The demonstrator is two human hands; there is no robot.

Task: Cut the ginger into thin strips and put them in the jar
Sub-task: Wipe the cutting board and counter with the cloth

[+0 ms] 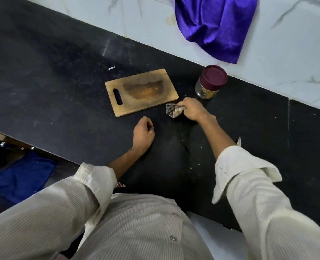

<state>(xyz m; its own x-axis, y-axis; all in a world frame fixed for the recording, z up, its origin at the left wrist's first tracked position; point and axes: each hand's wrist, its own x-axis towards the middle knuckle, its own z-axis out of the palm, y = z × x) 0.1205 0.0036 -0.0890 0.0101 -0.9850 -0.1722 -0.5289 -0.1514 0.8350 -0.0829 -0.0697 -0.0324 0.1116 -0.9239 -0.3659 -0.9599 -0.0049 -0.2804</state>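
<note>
Wiping up seems the step in hand: right hand (pixel 191 109) grips a crumpled checked cloth (pixel 173 109) just beside the wooden cutting board (pixel 142 91), left hand (pixel 143 134) loosely curled, empty (ginger strips apparently inside the maroon-lidded glass jar (pixel 210 82) beyond the board), so next comes clearing remaining scraps.

- A black stone counter (pixel 61 76) runs across the view, with dusty smears on it and pale crumbs scattered near its front edge.
- A wooden cutting board (pixel 141 92) lies flat mid-counter, dark stain in its middle, handle slot at its left end.
- A glass jar (pixel 210 82) stands upright by the back edge with its maroon lid on and yellowish bits inside.
- A crumpled checked cloth (pixel 172 109) rests on the surface just off the board's right front corner.
- A left hand (pixel 143 133) rests on the counter nearer the front edge.
</note>
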